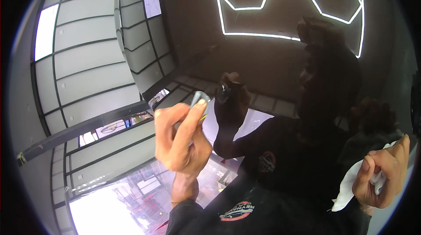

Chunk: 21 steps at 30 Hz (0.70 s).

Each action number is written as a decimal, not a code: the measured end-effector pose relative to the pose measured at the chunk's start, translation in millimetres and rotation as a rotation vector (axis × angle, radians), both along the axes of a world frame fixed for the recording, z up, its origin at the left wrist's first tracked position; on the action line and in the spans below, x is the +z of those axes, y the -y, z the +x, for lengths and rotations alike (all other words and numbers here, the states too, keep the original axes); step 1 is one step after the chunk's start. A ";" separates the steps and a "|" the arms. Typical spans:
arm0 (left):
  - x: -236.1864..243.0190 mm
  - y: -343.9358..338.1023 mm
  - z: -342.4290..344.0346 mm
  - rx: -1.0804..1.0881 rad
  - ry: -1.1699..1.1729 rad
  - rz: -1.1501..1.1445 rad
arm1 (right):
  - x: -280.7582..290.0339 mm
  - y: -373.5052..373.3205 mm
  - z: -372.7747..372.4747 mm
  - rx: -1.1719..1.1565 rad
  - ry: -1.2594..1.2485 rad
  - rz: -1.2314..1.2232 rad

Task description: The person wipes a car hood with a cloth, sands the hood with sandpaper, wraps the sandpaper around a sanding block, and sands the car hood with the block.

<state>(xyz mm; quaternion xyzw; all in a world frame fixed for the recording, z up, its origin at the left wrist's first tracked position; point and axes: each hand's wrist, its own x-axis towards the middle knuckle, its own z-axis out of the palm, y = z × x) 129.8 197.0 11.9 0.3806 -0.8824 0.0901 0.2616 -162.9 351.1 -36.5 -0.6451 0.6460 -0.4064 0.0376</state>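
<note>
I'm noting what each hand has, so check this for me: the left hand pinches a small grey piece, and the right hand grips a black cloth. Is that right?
Not quite: the cloth gripped in the right hand is white, not black, as the head view shows. The left hand does pinch a small grey piece.

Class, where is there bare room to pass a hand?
Free: the dark, glossy panel between the left hand, pinching a small grey block, and the right hand, clutching a crumpled white cloth; above, reflected white light tubes border it. Only reflections show there. Crowded: around both hands and at bottom centre, filled by the black top.
</note>
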 end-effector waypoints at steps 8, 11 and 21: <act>-19.8 2.4 -5.7 -0.063 0.021 0.084 | -2.9 0.9 -4.5 0.049 -0.031 -0.037; -21.4 -2.5 -0.5 -0.089 0.055 0.066 | 4.2 -2.1 -4.0 0.070 -0.028 0.048; -16.3 4.9 -9.9 -0.109 0.086 0.044 | 14.7 -8.0 -4.5 0.038 -0.002 0.175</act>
